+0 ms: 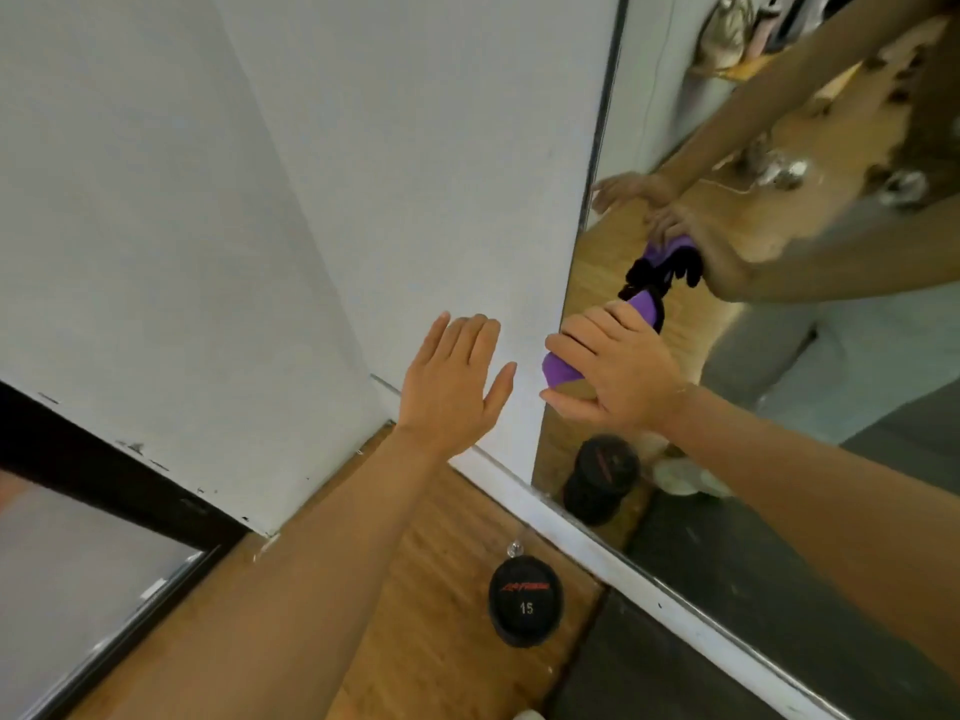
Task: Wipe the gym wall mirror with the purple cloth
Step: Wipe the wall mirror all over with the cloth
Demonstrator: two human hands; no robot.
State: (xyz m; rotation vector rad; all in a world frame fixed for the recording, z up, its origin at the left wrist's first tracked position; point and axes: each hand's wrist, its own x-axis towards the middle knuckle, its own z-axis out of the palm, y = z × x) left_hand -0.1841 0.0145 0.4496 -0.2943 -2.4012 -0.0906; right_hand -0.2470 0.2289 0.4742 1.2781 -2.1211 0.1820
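right hand (pixel 618 371) grips the purple cloth (pixel 561 371) bunched under curled fingers, thumb below, pressing it against the wall mirror (pixel 753 485) at the mirror's left edge, low on the glass. a second part of the cloth shows above the knuckles, purple with a black portion, meeting its own reflection.

left hand (pixel 452 387) lies flat on the white wall (pixel 363 200) just left of the mirror's edge, fingers straight and close together, thumb spread out, holding nothing.

below, a black dumbbell (pixel 522 600) marked 15 stands on end on the wood floor (pixel 415 589), near the white baseboard (pixel 571 532). dark mat flooring (pixel 649 667) lies to its right. mirror reflects both arms, the dumbbell, a pale shoe.
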